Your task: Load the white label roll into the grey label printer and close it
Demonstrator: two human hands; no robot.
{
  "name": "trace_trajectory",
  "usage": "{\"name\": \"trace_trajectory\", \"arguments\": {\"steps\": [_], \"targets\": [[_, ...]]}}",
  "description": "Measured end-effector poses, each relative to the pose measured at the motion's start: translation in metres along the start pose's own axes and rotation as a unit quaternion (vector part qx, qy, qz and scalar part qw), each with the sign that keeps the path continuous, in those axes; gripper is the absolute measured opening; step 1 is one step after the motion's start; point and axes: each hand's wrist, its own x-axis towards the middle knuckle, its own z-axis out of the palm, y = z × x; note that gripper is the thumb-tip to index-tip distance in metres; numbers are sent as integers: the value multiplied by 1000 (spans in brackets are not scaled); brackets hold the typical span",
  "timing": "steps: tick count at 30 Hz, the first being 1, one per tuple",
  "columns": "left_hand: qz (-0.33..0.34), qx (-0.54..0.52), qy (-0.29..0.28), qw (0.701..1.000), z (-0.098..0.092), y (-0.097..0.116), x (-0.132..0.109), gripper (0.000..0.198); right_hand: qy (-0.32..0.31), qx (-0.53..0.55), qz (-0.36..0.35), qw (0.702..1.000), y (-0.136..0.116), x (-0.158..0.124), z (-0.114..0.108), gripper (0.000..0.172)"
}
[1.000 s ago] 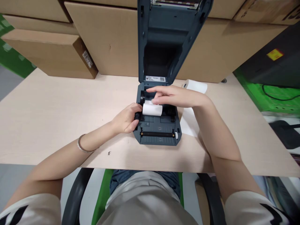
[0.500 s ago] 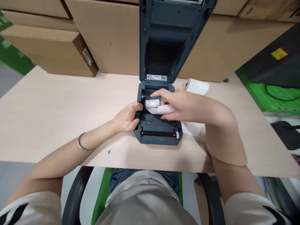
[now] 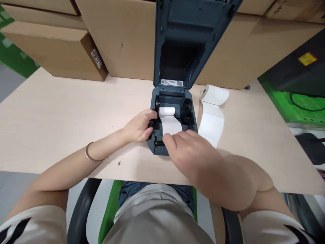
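A dark blue-grey label printer [image 3: 165, 90] stands on the table with its lid [image 3: 195, 23] raised. Inside it lies a small white paper roll [image 3: 167, 111], its strip [image 3: 171, 125] drawn out toward me. My right hand [image 3: 189, 149] is closed on the strip's free end, above the front roller [image 3: 159, 143], and covers most of that roller. At the printer's left side wall, my left hand [image 3: 139, 127] grips the edge, fingers curled over it. A larger roll of white labels [image 3: 214, 95] lies right of the printer, a length of it unrolled toward me.
Cardboard boxes [image 3: 122, 44] line the back of the table [image 3: 76, 108], with a flatter box [image 3: 61, 51] at the left. A black case with a yellow sticker [image 3: 307, 59] is at the far right, above a green surface [image 3: 302, 106] with a cable.
My right hand has moved toward me from the roll, pulling the paper strip out over the printer's front. My left hand stays on the printer's left edge.
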Motion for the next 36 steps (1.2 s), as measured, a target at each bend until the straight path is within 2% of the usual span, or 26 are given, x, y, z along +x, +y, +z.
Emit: {"name": "trace_trajectory", "arguments": {"steps": [4, 7, 12, 17, 23, 25, 28, 32, 36], "targets": [[10, 8, 3, 1000, 0, 0, 0, 48, 102, -109, 8, 989, -17, -10, 20, 38], [-1, 11, -6, 1000, 0, 0, 0, 51, 134, -131, 4, 982, -24, -19, 32, 30], [-3, 10, -2, 1000, -1, 1, 0, 52, 148, -133, 37, 979, -32, -20, 40, 27], [1, 22, -5, 1000, 0, 4, 1, 53, 134, -118, 22, 984, -30, -17, 34, 25], [13, 51, -1, 999, 0, 4, 1, 54, 113, -135, 9, 984, -19, -17, 25, 50], [14, 59, -3, 998, 0, 3, 1, 55, 116, -156, -1, 981, -18, -16, 26, 53], [25, 58, 6, 998, 1, 3, 0, 52, 112, -192, 5, 975, -19, -16, 29, 49], [33, 67, 2, 997, 1, 6, 1, 54, 99, -167, 2, 981, -20, -18, 32, 44], [46, 111, -17, 993, -4, 8, -1, 56, 130, -190, -9, 973, -23, -24, 36, 47]]}}
